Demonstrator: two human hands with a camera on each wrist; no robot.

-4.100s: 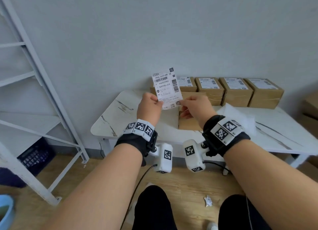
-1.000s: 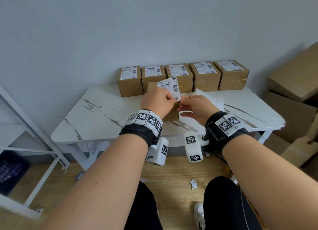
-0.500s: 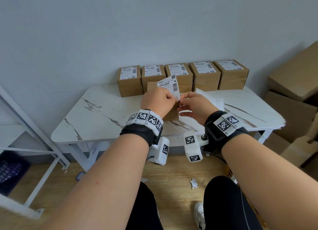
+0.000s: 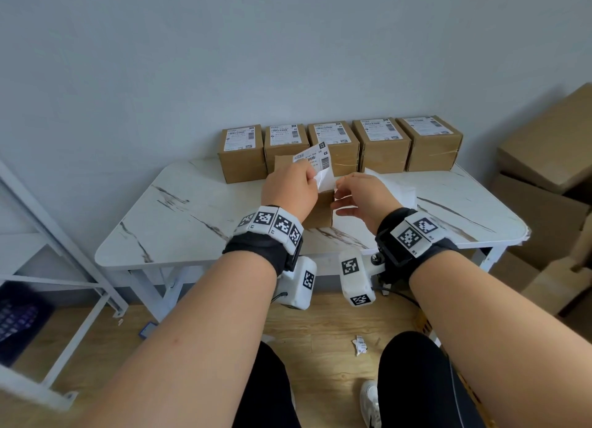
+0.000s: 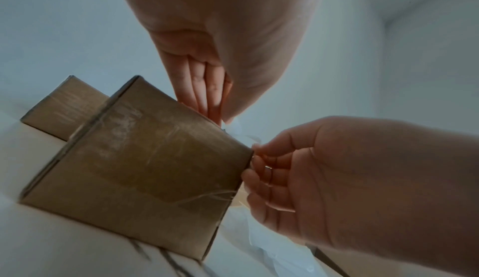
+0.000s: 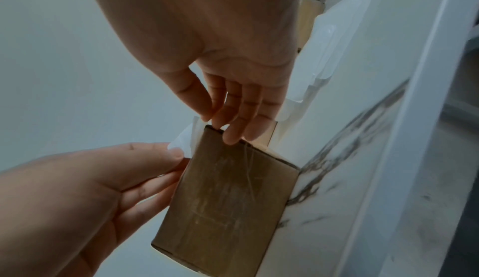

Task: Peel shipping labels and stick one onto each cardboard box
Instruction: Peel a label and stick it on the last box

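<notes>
My left hand pinches a printed shipping label and holds it up, tilted, over a plain cardboard box at the middle of the table. A white backing flap hangs from the label's lower edge. My right hand pinches that flap's corner between thumb and forefinger. In the right wrist view the right hand sits just above the box, and the backing runs across to the left hand's thumb. The left wrist view shows the left hand above the box.
Several labelled boxes stand in a row against the wall on the marble table. Used backing sheets lie to the right of my hands. Large cartons are stacked at the right, a white rack at the left.
The label has tipped further to the left and my hands have drawn slightly apart. A white backing flap now shows between them.
</notes>
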